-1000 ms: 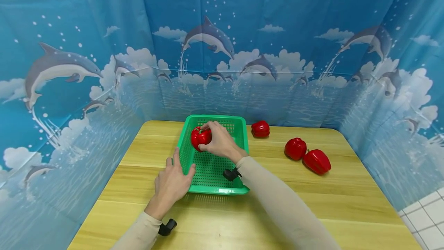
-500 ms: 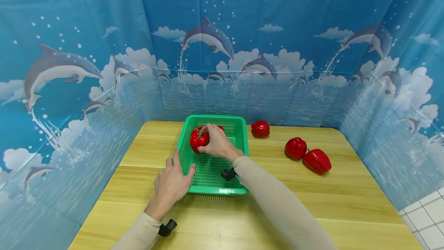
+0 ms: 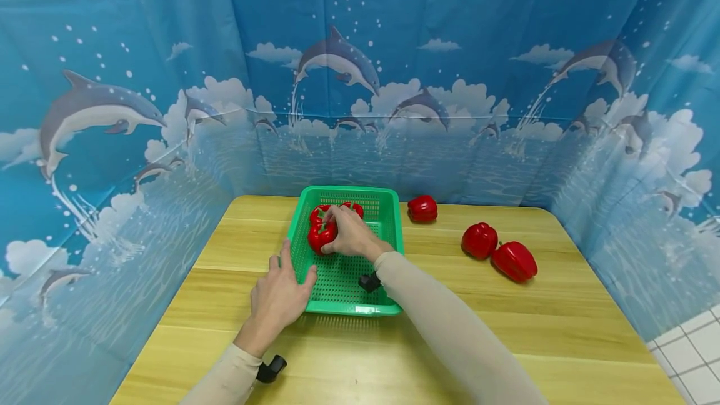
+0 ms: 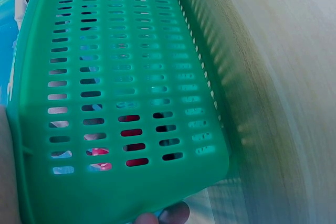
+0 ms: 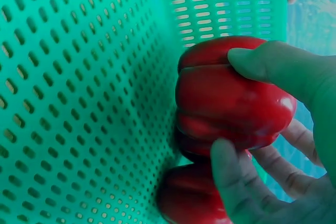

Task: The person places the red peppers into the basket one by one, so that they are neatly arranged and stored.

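Note:
My right hand (image 3: pixel 353 235) grips a red bell pepper (image 3: pixel 318 242) low inside a green perforated plastic basket (image 3: pixel 351 189). In the right wrist view, thumb and fingers spread round that bell pepper (image 5: pixel 226 103) close to the basket wall. Another red bell pepper (image 5: pixel 191 192) sits just beside it. Behind the gripped one in the head view lie a bell pepper (image 3: pixel 318 212) and a further bell pepper (image 3: pixel 354 208), both partly covered. My left hand (image 3: pixel 280 292) holds the basket's near left side, thumb over the rim; fingertips (image 4: pixel 176 213) show at the outer wall's corner.
On the wooden table (image 3: pixel 439 342), a bell pepper (image 3: pixel 422 209) lies right of the basket at the back. Farther right, an upright-looking bell pepper (image 3: pixel 479 240) and a longer bell pepper (image 3: pixel 514 262) lie side by side. A dolphin-print curtain (image 3: pixel 360 142) surrounds the table.
My right hand has lowered its bell pepper deeper and slightly nearer in the basket, uncovering the peppers behind. My left hand keeps its place, and the loose peppers have not moved.

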Demonstrator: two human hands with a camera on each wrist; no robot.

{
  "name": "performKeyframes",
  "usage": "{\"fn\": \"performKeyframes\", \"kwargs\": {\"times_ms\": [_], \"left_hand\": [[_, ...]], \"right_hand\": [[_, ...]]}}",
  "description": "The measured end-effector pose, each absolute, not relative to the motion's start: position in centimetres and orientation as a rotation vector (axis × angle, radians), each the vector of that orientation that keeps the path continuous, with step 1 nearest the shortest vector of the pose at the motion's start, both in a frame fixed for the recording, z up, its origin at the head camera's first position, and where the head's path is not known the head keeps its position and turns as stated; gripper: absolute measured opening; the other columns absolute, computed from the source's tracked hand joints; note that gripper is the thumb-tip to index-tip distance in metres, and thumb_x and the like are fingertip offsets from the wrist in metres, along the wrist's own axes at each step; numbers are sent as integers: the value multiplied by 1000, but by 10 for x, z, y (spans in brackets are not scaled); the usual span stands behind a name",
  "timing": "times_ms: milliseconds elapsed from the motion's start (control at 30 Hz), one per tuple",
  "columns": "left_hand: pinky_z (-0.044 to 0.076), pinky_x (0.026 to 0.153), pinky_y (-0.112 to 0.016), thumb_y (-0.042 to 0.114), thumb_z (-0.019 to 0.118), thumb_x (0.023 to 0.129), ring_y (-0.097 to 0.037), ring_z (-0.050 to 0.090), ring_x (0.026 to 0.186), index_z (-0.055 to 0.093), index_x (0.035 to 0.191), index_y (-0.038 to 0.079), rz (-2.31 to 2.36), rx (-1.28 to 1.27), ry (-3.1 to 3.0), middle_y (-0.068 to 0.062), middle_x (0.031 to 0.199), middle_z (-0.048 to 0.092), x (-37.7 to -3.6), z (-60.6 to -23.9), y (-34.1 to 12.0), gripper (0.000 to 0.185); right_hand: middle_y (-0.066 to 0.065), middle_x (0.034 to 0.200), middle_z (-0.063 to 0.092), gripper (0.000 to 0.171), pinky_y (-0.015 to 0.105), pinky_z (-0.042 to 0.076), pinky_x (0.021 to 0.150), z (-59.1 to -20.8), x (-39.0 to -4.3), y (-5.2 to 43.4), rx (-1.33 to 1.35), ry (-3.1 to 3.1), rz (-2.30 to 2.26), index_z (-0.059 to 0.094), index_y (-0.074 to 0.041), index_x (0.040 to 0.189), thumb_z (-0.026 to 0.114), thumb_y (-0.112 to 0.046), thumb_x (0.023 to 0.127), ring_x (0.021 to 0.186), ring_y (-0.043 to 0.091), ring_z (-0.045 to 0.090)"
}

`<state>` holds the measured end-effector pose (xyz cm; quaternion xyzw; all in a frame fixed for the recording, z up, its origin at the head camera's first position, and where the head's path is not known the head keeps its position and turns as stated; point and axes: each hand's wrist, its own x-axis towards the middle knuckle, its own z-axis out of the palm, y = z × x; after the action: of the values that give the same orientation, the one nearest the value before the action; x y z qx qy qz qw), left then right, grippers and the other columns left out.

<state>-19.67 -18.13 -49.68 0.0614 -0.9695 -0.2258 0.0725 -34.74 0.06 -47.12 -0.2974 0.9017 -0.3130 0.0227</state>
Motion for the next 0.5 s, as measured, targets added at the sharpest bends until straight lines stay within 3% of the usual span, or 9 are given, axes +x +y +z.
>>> {"fn": "performKeyframes", "kwargs": {"times_ms": [500], "left_hand": [[49, 50, -37, 58, 62, 115, -29, 57, 56, 19, 186, 5, -682, 172, -2902, -35, 160, 60, -197, -497, -181, 99]], "right_hand": [[7, 138, 75, 58, 45, 59, 99, -475, -348, 0, -905, 2749, -870, 67, -14, 138, 102, -30, 95, 123, 28, 63]]}}
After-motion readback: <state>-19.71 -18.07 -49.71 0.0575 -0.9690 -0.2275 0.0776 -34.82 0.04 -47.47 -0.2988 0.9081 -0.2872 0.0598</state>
